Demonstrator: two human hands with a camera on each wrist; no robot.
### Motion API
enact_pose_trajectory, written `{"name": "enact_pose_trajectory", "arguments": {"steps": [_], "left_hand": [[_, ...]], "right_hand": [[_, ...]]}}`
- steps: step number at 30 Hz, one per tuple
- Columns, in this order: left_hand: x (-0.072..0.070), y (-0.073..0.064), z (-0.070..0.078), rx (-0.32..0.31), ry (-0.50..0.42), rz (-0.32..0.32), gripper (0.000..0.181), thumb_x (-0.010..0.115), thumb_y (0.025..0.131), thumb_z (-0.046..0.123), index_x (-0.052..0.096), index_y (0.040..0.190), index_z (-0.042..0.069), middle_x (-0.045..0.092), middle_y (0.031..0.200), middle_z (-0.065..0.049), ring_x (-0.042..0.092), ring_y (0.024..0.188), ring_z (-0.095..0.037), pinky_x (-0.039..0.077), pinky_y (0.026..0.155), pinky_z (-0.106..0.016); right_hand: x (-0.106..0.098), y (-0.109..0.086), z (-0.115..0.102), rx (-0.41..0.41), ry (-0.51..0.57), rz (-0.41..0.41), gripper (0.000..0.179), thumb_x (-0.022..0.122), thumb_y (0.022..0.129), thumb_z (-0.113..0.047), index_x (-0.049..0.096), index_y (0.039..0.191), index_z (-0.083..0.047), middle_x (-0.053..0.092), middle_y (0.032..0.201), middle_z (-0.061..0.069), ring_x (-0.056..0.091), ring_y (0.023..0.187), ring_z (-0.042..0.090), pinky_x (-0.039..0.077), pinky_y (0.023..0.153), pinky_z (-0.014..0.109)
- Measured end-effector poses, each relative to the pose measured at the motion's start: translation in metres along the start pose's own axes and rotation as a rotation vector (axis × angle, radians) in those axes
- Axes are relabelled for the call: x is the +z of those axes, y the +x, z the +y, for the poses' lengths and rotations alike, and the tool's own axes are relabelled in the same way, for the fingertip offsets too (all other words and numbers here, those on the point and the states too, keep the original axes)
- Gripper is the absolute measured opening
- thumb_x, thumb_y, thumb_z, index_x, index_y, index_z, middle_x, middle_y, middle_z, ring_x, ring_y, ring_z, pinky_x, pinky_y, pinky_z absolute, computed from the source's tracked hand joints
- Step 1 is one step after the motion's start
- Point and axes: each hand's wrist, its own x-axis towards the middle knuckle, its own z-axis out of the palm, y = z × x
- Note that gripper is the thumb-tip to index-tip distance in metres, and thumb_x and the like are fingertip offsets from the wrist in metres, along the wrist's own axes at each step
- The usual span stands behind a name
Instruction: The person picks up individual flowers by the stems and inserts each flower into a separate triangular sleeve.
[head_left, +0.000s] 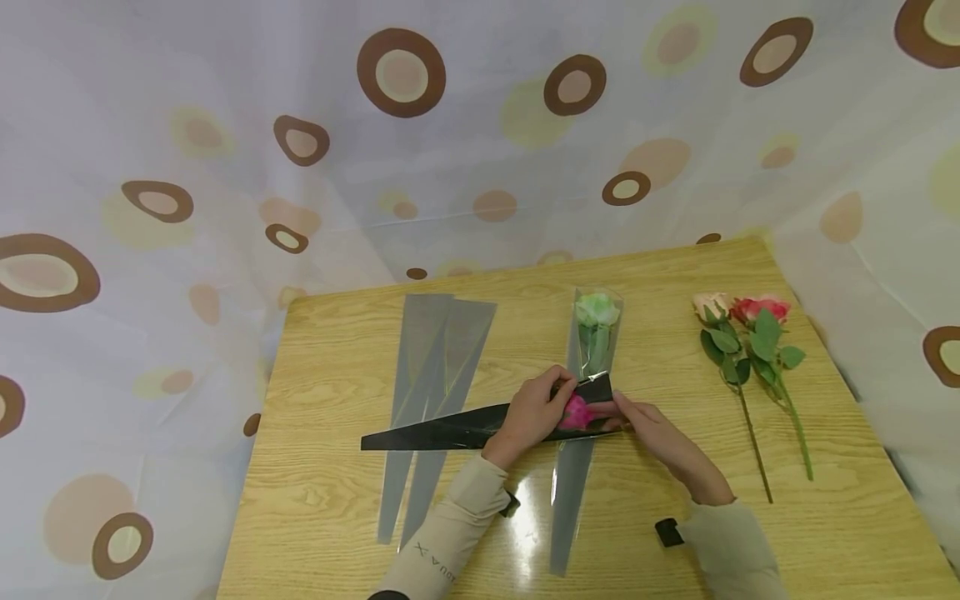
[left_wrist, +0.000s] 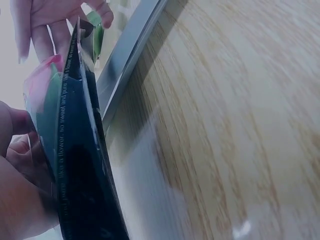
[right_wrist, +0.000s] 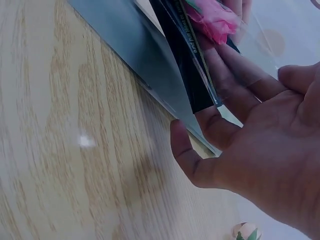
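A black flower sleeve [head_left: 450, 432] with a clear front lies crosswise in my hands, its narrow end to the left. Inside its wide end shows a pink rose [head_left: 576, 412], with a green leaf beside it in the left wrist view. My left hand [head_left: 531, 412] grips the sleeve around the rose, thumb and fingers on its sides. At the sleeve's mouth is my right hand [head_left: 660, 433]; in the right wrist view, extended fingers [right_wrist: 227, 87] reach inside the clear film toward the bloom. The rose's stem is hidden.
Under the black sleeve lies a grey sleeve [head_left: 573, 500] holding a pale green rose [head_left: 597, 310]. Two grey sleeves [head_left: 427, 325] lie flat at left. At right rest a cream rose [head_left: 712, 308] and a red rose [head_left: 761, 310] on the wooden table [head_left: 315, 483]. Patterned cloth [head_left: 465, 125] stands behind.
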Motion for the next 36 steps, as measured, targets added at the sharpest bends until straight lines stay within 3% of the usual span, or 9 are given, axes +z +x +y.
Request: {"name": "enact_pose_trajectory", "arguments": {"steps": [3, 8, 12, 15, 20, 23, 25, 31, 36], "left_hand": [[0.001, 0.001, -0.001, 0.009, -0.003, 0.003, 0.026, 0.05, 0.113, 0.035, 0.07, 0.119, 0.02, 0.081, 0.111, 0.002, 0.075, 0.095, -0.011, 0.055, 0.082, -0.026], [0.002, 0.002, -0.003, 0.014, -0.025, 0.004, 0.026, 0.051, 0.112, 0.035, 0.071, 0.119, 0.02, 0.081, 0.11, 0.001, 0.073, 0.093, -0.009, 0.054, 0.081, -0.024], [0.0, 0.004, -0.005, 0.001, -0.048, 0.025, 0.024, 0.054, 0.111, 0.034, 0.072, 0.116, 0.019, 0.081, 0.106, 0.001, 0.071, 0.09, -0.007, 0.054, 0.083, -0.025], [-0.003, 0.008, -0.007, -0.016, -0.082, 0.053, 0.021, 0.056, 0.11, 0.031, 0.073, 0.113, 0.018, 0.08, 0.102, 0.001, 0.067, 0.086, -0.005, 0.052, 0.083, -0.024], [-0.011, 0.015, -0.009, -0.026, -0.172, 0.107, 0.02, 0.058, 0.11, 0.025, 0.073, 0.113, 0.012, 0.079, 0.097, -0.005, 0.064, 0.082, -0.005, 0.052, 0.082, -0.024], [-0.015, 0.021, -0.01, -0.033, -0.237, 0.147, 0.022, 0.058, 0.11, 0.023, 0.073, 0.113, 0.008, 0.078, 0.094, -0.01, 0.061, 0.077, -0.005, 0.05, 0.078, -0.023], [-0.016, 0.025, -0.01, -0.043, -0.271, 0.185, 0.023, 0.058, 0.109, 0.023, 0.073, 0.113, 0.006, 0.078, 0.092, -0.013, 0.059, 0.074, -0.004, 0.049, 0.074, -0.022], [-0.019, 0.033, -0.008, -0.092, -0.369, 0.279, 0.023, 0.058, 0.109, 0.017, 0.071, 0.11, -0.002, 0.076, 0.095, -0.019, 0.057, 0.075, -0.004, 0.046, 0.071, -0.02], [-0.019, 0.037, -0.005, -0.155, -0.404, 0.282, 0.024, 0.055, 0.11, 0.018, 0.069, 0.114, -0.002, 0.076, 0.104, -0.019, 0.064, 0.089, -0.009, 0.05, 0.08, -0.021]], "right_hand": [[0.0, 0.0, 0.001, -0.006, 0.002, -0.001, 0.061, 0.023, 0.118, -0.036, 0.059, 0.146, 0.005, 0.06, 0.147, 0.03, 0.067, 0.115, 0.009, 0.05, 0.101, 0.022], [0.002, -0.003, 0.001, -0.021, 0.03, 0.061, 0.046, 0.043, 0.116, -0.026, 0.059, 0.144, 0.007, 0.068, 0.136, 0.027, 0.07, 0.11, 0.004, 0.055, 0.096, 0.02], [0.003, -0.004, 0.0, -0.021, 0.083, 0.192, 0.041, 0.056, 0.111, -0.02, 0.062, 0.137, 0.011, 0.076, 0.121, 0.004, 0.072, 0.101, 0.002, 0.057, 0.091, 0.019], [0.002, -0.005, 0.0, -0.013, 0.119, 0.299, 0.042, 0.061, 0.109, -0.021, 0.063, 0.135, 0.011, 0.075, 0.113, -0.016, 0.071, 0.101, -0.002, 0.057, 0.089, 0.018], [0.002, -0.006, 0.003, -0.001, 0.183, 0.378, 0.05, 0.062, 0.108, -0.023, 0.052, 0.146, 0.008, 0.072, 0.113, -0.024, 0.069, 0.103, -0.005, 0.058, 0.088, 0.019], [0.008, -0.002, 0.007, -0.005, 0.259, 0.348, 0.054, 0.059, 0.109, -0.019, 0.042, 0.152, 0.01, 0.073, 0.111, -0.022, 0.071, 0.102, -0.002, 0.06, 0.088, 0.022], [0.017, 0.003, 0.01, -0.005, 0.323, 0.285, 0.057, 0.058, 0.11, -0.016, 0.037, 0.154, 0.013, 0.075, 0.113, -0.018, 0.074, 0.102, 0.002, 0.061, 0.089, 0.024], [0.056, 0.022, 0.011, 0.028, 0.454, 0.025, 0.056, 0.052, 0.112, -0.018, 0.034, 0.149, 0.02, 0.075, 0.126, 0.015, 0.077, 0.109, 0.013, 0.061, 0.096, 0.031], [0.075, 0.039, 0.007, 0.078, 0.512, 0.022, 0.055, 0.054, 0.112, -0.026, 0.043, 0.149, 0.014, 0.076, 0.123, 0.018, 0.078, 0.104, 0.016, 0.062, 0.094, 0.036]]}}
